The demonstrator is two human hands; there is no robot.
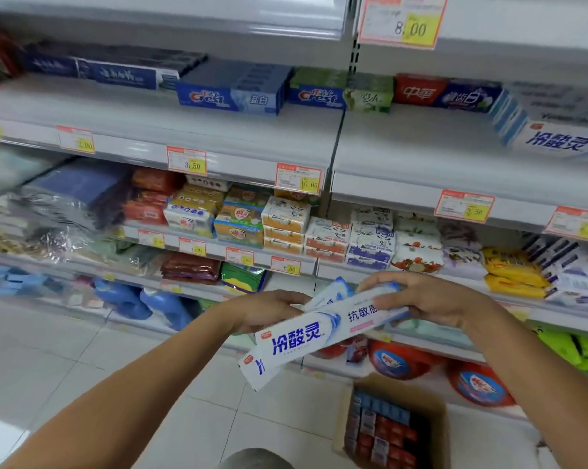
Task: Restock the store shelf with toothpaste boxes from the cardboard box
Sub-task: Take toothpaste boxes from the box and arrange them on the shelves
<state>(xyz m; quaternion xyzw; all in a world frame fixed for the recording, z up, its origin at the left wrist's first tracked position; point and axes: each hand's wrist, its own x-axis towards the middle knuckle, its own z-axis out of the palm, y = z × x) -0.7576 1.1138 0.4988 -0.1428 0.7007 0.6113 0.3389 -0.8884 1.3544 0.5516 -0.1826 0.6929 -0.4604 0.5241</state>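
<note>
Two white toothpaste boxes with blue lettering are held in front of me, the front one over a second box behind and below it. My left hand grips their left part from behind. My right hand holds the right end of the front box, thumb on its face. The open cardboard box stands on the floor at the lower right, packed with upright toothpaste boxes. On the toothpaste shelf above lie matching white boxes at the far right.
Crest boxes, green boxes and a red-and-blue box line the back of the toothpaste shelf. Soap bars and packets fill the shelves below. Blue detergent bottles and red tubs sit low. White tiled floor spreads left.
</note>
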